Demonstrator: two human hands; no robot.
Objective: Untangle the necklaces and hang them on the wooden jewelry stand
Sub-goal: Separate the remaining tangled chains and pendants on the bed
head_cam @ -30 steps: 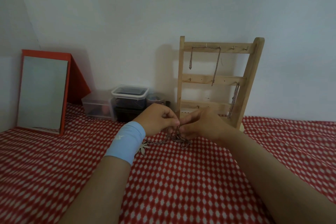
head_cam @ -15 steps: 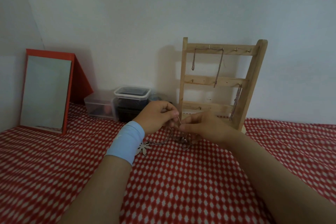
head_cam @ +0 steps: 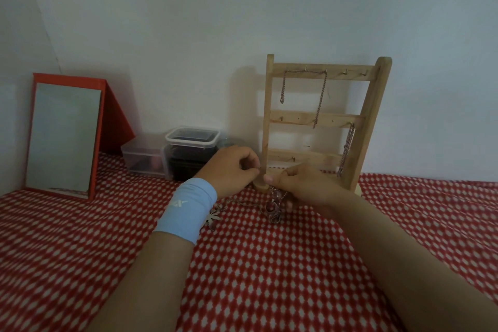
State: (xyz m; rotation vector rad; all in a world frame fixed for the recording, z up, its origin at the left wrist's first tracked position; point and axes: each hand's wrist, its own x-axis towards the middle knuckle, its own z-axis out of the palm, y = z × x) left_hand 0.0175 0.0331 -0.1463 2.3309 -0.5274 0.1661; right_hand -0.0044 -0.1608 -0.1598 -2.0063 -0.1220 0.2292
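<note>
The wooden jewelry stand (head_cam: 272,105) leans against the wall at the back, with one chain (head_cam: 320,100) draped over its top hooks and another chain (head_cam: 346,151) hanging at its right post. Just in front of its base, my left hand (head_cam: 233,170) and my right hand (head_cam: 301,183) each pinch a thin chain of the tangled necklaces (head_cam: 275,205). The tangle dangles below my right fingers and trails onto the cloth. A silver flower pendant (head_cam: 213,217) lies by my left wrist, which wears a light blue wristband.
A red-framed mirror (head_cam: 63,135) stands at the left. Clear plastic boxes (head_cam: 188,151) sit by the wall, left of the stand. A red and white patterned cloth (head_cam: 269,264) covers the surface.
Both hands have risen a little and drawn slightly apart, lifting the tangle off the cloth. The view has tilted slightly.
</note>
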